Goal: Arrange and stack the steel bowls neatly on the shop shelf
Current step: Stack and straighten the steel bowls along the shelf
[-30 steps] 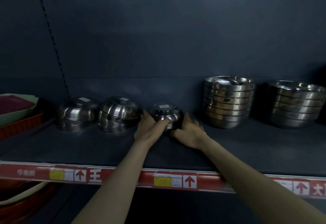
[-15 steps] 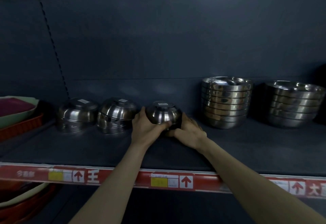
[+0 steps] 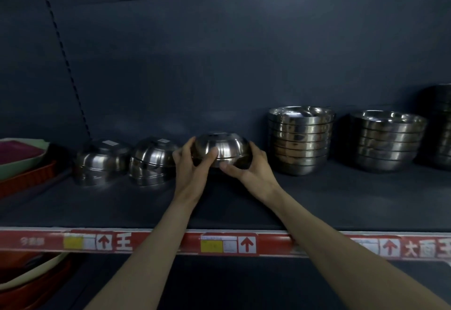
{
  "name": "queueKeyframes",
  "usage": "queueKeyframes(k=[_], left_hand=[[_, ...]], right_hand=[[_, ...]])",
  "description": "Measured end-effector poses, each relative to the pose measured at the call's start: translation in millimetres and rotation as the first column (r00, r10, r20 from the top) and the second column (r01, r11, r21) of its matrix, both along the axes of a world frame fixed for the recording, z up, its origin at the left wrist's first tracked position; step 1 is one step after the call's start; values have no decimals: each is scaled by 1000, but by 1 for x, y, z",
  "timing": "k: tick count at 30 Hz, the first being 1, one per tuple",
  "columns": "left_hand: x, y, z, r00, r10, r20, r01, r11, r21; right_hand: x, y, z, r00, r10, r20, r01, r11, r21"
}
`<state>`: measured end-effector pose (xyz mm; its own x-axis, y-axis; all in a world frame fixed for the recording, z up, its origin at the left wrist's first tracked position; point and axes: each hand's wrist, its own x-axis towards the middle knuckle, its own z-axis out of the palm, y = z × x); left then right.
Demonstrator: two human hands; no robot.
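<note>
An upside-down steel bowl [image 3: 225,147] is held just above the dark shelf [image 3: 341,202], near its middle. My left hand [image 3: 191,165] grips its left side, thumb across the front. Around its right and lower rim curls my right hand [image 3: 253,168]. Left of it stand two piles of upside-down steel bowls, one [image 3: 152,161] close to my left hand and another [image 3: 101,162] further left. To the right are two upright stacks of several steel bowls, the nearer stack [image 3: 300,140] and a lower one [image 3: 388,140].
Red and green plastic trays [image 3: 22,163] sit at the shelf's left end. A dark stack [image 3: 443,126] stands at the far right edge. A red price strip [image 3: 227,244] runs along the shelf front. More trays [image 3: 26,275] lie on the shelf below.
The small bowl was resting on the shelf between my hands; both hands have lifted it slightly and brought it a little toward me.
</note>
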<state>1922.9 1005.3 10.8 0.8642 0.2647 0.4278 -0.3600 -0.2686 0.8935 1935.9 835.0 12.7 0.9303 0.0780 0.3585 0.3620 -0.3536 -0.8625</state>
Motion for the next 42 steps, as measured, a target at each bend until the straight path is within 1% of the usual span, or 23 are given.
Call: queueKeyframes(k=[4, 8, 11, 15, 21, 25, 31, 35, 38, 40, 42], left_hand=[[-14, -4, 7, 999, -29, 14, 30, 999, -42], [-39, -4, 12, 996, -72, 58, 73, 997, -22], [-66, -6, 18, 987, -107, 118, 109, 994, -14], [-104, -19, 30, 973, -154, 173, 154, 988, 11], [-157, -44, 46, 954, -227, 197, 232, 973, -3], [-181, -59, 58, 940, -260, 222, 268, 964, -3], [-205, -80, 65, 905, -358, 231, 377, 925, -45], [-225, -92, 68, 880, -406, 246, 431, 900, -57], [-235, -96, 67, 858, -449, 250, 463, 886, 5], [-240, -96, 66, 858, -447, 254, 427, 894, 133], [-244, -95, 66, 878, -390, 277, 309, 905, 294]], right_hand=[[-16, -6, 5, 1000, -1, 18, 0, 999, 54], [-43, -19, 12, 1000, 2, 19, -4, 997, 83], [-69, -33, 21, 998, 18, 61, -25, 994, 104], [-105, -50, 31, 995, 1, 101, -13, 993, 120], [-166, -76, 46, 985, -7, 170, -12, 994, 112], [-204, -92, 57, 983, 3, 185, -22, 995, 99], [-241, -117, 66, 966, -83, 246, 51, 990, 134], [-261, -131, 74, 956, -125, 266, 97, 989, 113], [-271, -138, 82, 956, -133, 260, 105, 987, 119], [-275, -141, 88, 959, -129, 253, 92, 984, 155], [-278, -144, 96, 970, -110, 217, 56, 969, 241]])
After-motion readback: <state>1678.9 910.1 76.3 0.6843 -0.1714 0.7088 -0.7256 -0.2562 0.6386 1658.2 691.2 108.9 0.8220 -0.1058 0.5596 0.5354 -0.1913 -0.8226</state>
